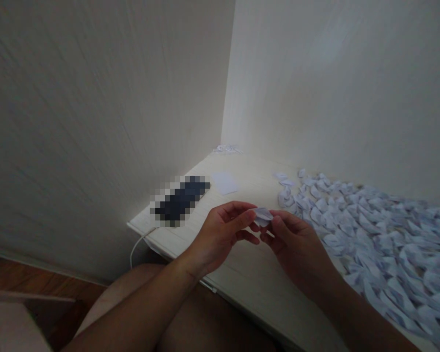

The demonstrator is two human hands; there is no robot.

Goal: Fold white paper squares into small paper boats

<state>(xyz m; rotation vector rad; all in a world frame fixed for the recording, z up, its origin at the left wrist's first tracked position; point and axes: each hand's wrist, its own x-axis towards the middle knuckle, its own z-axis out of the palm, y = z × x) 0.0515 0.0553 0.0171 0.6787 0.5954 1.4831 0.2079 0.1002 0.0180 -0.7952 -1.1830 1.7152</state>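
Note:
Between my two hands is a small folded piece of white paper (263, 216), held just above the tabletop. My left hand (229, 227) pinches its left end between thumb and forefinger, the other fingers curled loosely. On the right end, the thumb and fingers of my right hand (293, 239) are closed in a similar pinch. The fold's underside is hidden by my fingers. Right of my hands spreads a large heap of folded white paper pieces (374, 244). A flat stack or sheet of white paper (225, 182) lies beyond my left hand.
A dark phone-like object (181, 199), blurred out, lies at the left of the pale table (220, 259), with a white cable (135, 249) hanging over the edge. More small white paper pieces (228, 148) sit in the far corner. Walls close off the left and back.

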